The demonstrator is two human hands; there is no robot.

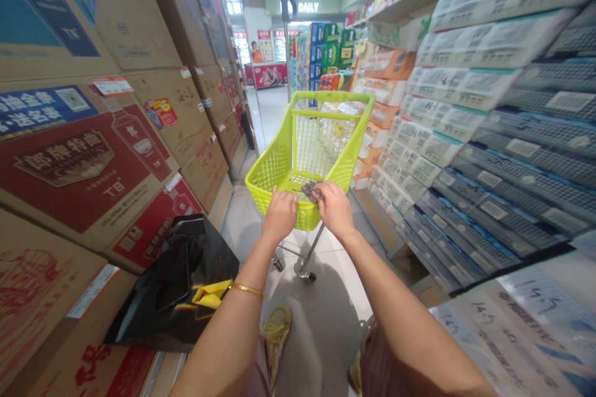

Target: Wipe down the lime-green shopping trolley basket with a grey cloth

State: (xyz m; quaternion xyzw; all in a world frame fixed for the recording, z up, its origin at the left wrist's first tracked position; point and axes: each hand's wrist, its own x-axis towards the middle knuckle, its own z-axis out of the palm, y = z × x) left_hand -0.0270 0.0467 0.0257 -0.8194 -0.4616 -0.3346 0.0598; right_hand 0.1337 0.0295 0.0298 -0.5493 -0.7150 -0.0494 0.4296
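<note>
A lime-green plastic shopping cart (266, 175) stands in front of me, its mesh basket turned with the low end toward me. My left hand (280, 213) is closed over the near rim of the basket. Between the fingers of my right hand (335, 206) is a crumpled grey cloth (310, 190), pressed at the same rim, to the right of my left hand. The basket floor shows partly behind my hands. Below the basket, a metal leg with a caster wheel (305, 274) rests on the floor.
Stacked cardboard cartons (84, 167) line the left side. A black bag (162, 307) with a yellow piece lies against them, near my left forearm. Packs of tissue (447, 84) and grey-blue packages (507, 155) rise along the right. A person (256, 53) stands far ahead beside a red counter (270, 75).
</note>
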